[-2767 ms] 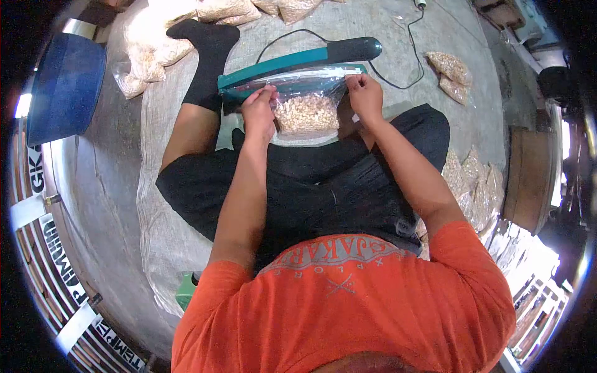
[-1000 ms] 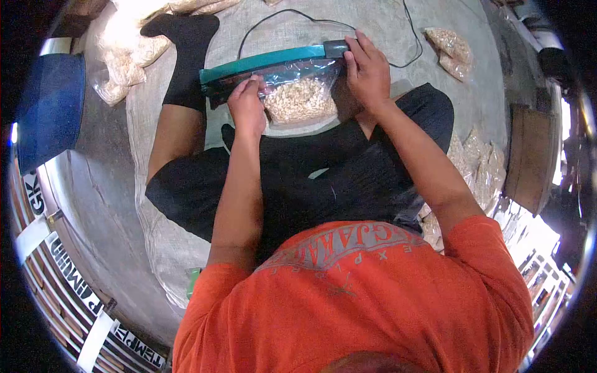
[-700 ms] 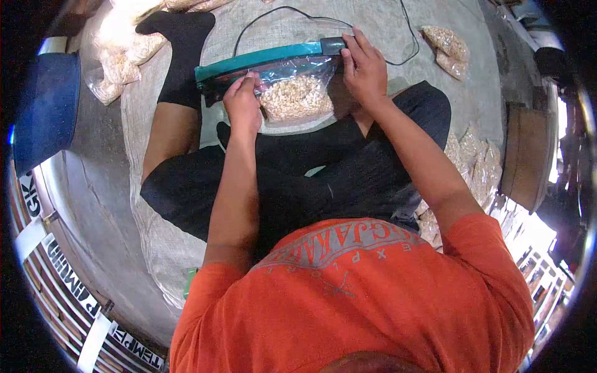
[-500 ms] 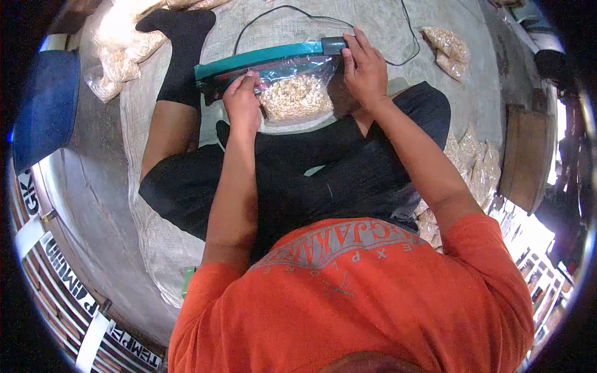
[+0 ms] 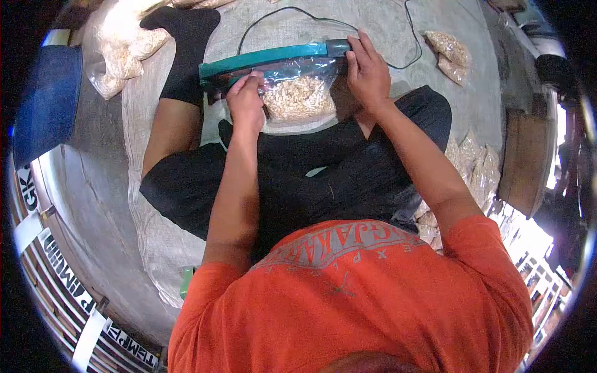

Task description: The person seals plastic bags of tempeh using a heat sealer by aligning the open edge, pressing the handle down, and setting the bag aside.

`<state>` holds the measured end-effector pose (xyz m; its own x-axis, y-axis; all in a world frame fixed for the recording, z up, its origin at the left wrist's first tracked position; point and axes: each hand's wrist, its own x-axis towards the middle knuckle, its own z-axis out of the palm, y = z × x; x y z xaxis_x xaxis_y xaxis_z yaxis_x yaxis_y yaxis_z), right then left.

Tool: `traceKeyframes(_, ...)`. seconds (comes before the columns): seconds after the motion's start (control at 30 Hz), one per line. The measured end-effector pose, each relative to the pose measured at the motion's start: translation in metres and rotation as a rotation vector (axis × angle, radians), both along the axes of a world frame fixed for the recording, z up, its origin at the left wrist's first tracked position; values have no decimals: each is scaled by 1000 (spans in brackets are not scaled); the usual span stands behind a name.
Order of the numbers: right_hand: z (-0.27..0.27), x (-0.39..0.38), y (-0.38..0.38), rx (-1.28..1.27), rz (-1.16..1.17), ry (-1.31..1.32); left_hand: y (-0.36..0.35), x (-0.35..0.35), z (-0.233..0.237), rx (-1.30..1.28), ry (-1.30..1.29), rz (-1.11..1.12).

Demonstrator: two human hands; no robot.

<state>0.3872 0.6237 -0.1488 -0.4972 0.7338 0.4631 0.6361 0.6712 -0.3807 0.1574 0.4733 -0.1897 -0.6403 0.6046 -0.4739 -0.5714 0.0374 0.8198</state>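
Note:
A teal impulse heat sealer [image 5: 267, 59] with a black handle end lies across in front of my crossed legs. Its arm is down over the top of a clear plastic bag [image 5: 298, 99] filled with pale grains or beans. My left hand [image 5: 247, 102] is closed in a pinch on the bag's left upper edge, just below the sealer arm. At the other end, my right hand [image 5: 370, 71] grips the black handle, thumb underneath and fingers over its tip. The sealer's lower body is mostly hidden behind the bag and my left hand.
Filled bags [image 5: 121, 59] lie at the upper left, with another pair [image 5: 449, 53] at the upper right. More bags [image 5: 476, 158] are piled beside my right knee. A black cord [image 5: 298, 9] loops behind the sealer on the pale woven sheet [image 5: 398, 25]. A brown board [image 5: 523, 161] stands far right.
Almost nothing differs. The whole view has shifted slightly, and both hands keep their places on the bag and the sealer handle.

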Motion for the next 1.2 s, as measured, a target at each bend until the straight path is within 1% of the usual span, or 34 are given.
traceKeyframes(0.07,0,0,-2,-17,-12,-14,-1,0,-1,50,-25,-9)
traceKeyframes(0.2,3,1,-3,-24,-32,-4,0,2,1,47,-24,5)
traceKeyframes(0.3,17,0,0,18,6,-21,3,-1,4,27,7,2)
traceKeyframes(0.4,46,-3,-3,7,32,-5,1,-5,-7,26,-6,-42)
traceKeyframes(0.47,69,-6,1,185,137,32,0,-3,-8,101,-1,-31)
traceKeyframes(0.57,100,-18,-1,220,180,68,2,-1,-4,41,8,-9)
traceKeyframes(0.6,108,-17,-3,365,169,93,3,-2,-2,58,13,-9)
traceKeyframes(0.63,104,-15,-13,376,168,97,2,-2,-9,80,29,-18)
traceKeyframes(0.7,64,-7,-44,165,-194,429,2,-4,-13,111,52,-24)
traceKeyframes(0.77,7,-2,-64,-439,-339,448,3,-4,-13,95,55,-24)
traceKeyframes(0.8,-29,0,-63,-688,-368,455,3,-7,-22,110,55,-45)
traceKeyframes(0.83,-52,0,-58,-937,-393,458,3,-4,-19,109,57,-58)
traceKeyframes(0.9,-49,-16,-57,-900,-383,473,1,-1,-7,108,59,-35)
traceKeyframes(0.97,-41,-24,-53,-860,-356,490,0,0,-6,92,79,-37)
traceKeyframes(1.03,-33,-28,-45,-994,-432,420,3,1,-1,61,105,-26)
traceKeyframes(1.07,-35,-29,-43,-987,-425,430,4,3,1,37,130,-18)
traceKeyframes(1.13,-38,-30,-51,-768,-384,509,2,5,1,56,135,-24)
traceKeyframes(1.17,-37,-27,-53,-772,-388,515,0,6,1,68,131,-34)
traceKeyframes(1.2,-36,-22,-55,-866,-397,526,-2,7,2,83,173,-53)
